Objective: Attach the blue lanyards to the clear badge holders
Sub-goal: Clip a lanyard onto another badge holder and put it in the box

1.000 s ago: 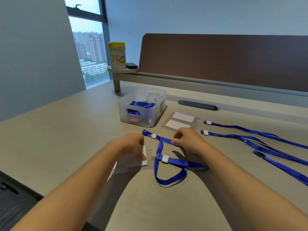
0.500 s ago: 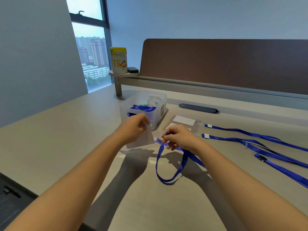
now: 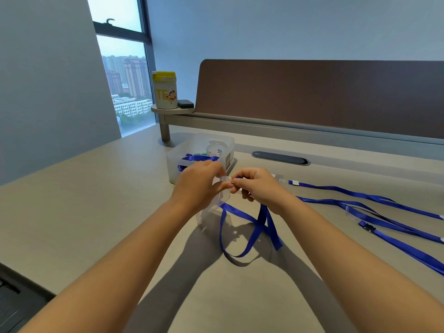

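Both hands raised above the desk [image 3: 96,212], meeting just in front of the bin [image 3: 199,150].

Left hand [image 3: 201,186]: fingers closed in a pinch on the top edge of the clear holder [image 3: 211,207], which hangs down from the grip, lower corner near the desk. Right hand [image 3: 259,188]: fingers closed on the end of the lanyard [image 3: 242,236]; the clip itself is mostly hidden between the fingertips, only a small glint visible. The strap loops down from the right hand and trails onto the desk.

Judgement: step in hand is feeding the clip through the holder's top slot. Slot and clip look just touching; cannot tell if the clip is through yet.

To do it well:
- keep the holder's top tab stiff, pinched close beside the slot, so the soft plastic does not fold away;
- bring the clip in square to the slot, not at a slant;
- let the strap hang free and untwisted;
- check closure with a light pull before setting down.

Spare lanyards [image 3: 360,203] lie well to the right; more blue strap in the bin.
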`<action>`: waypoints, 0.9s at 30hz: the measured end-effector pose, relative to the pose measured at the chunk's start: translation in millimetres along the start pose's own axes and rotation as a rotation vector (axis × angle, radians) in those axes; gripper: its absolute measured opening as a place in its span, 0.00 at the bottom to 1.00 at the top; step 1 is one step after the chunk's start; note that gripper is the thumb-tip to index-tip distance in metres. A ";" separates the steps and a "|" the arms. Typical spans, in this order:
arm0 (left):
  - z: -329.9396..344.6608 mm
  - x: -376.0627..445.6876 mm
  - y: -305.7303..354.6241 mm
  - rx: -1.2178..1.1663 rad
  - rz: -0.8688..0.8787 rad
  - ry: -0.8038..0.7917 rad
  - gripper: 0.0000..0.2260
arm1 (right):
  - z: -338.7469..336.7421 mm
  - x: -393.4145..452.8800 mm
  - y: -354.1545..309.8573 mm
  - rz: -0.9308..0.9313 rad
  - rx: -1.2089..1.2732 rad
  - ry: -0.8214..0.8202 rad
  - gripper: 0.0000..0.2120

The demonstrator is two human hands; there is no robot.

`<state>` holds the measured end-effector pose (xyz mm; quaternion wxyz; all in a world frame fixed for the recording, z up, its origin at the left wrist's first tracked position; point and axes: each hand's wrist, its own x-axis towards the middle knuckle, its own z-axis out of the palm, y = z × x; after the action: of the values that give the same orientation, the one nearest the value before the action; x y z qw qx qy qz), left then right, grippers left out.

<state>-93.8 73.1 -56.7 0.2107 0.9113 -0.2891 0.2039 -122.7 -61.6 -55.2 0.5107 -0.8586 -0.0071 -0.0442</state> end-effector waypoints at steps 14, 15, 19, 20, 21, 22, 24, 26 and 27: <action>-7.3 15.5 5.4 -0.185 -0.073 -0.048 0.13 | 3.3 2.1 -5.5 -0.202 -0.159 0.178 0.11; -7.8 15.8 4.9 -0.242 -0.090 -0.037 0.13 | 3.5 2.0 -6.0 -0.211 -0.164 0.187 0.11; -5.8 15.7 3.9 -0.365 -0.122 -0.039 0.11 | 4.9 2.9 -6.4 -0.233 -0.170 0.193 0.11; -5.1 15.5 4.0 -0.393 -0.131 -0.035 0.11 | 5.8 3.5 -6.2 -0.234 -0.167 0.196 0.11; -4.5 15.6 4.1 -0.422 -0.139 -0.027 0.11 | 6.7 3.8 -6.3 -0.233 -0.159 0.200 0.11; -4.3 15.7 4.4 -0.451 -0.146 -0.015 0.11 | 7.4 4.0 -6.9 -0.230 -0.145 0.202 0.11; -5.0 15.5 5.6 -0.553 -0.178 0.006 0.11 | 7.6 3.8 -9.1 -0.232 -0.115 0.200 0.10; -7.0 15.8 6.7 -0.726 -0.247 0.000 0.10 | 6.6 4.0 -11.6 -0.243 -0.091 0.195 0.08; -8.1 16.2 7.1 -0.802 -0.284 -0.009 0.10 | 6.3 4.3 -12.8 -0.249 -0.080 0.197 0.07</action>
<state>-88.0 64.8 -40.2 0.5732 0.7889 -0.2178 0.0404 -118.7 -50.1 -46.6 0.4651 -0.8622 -0.0614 -0.1913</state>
